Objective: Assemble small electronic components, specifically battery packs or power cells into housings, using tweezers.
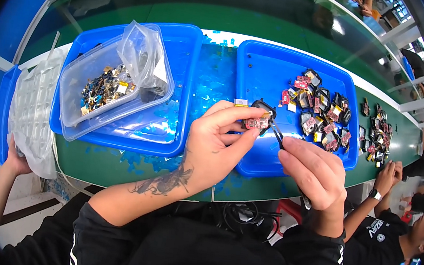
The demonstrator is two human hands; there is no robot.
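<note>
Between the thumb and fingers of my left hand (221,139) is a small electronic device: a black plastic housing (264,106) with a red circuit board (256,123). A silver-and-yellow battery piece (241,103) sticks out beside my index finger. My right hand (315,170) pinches dark tweezers (277,135), whose tips reach the edge of the board and housing. Both hands are over the near left part of the right blue tray (245,58). In that tray lies a heap of similar opened devices (324,111) with red boards and batteries.
The left blue tray (189,77) bears a clear plastic box (70,116) of small parts and a clear bag (145,54). Blue film scraps (214,85) litter the green table (88,163). More devices (379,133) lie at right, near a co-worker's hands (390,174). Another person's hand (17,157) touches white packaging (36,112).
</note>
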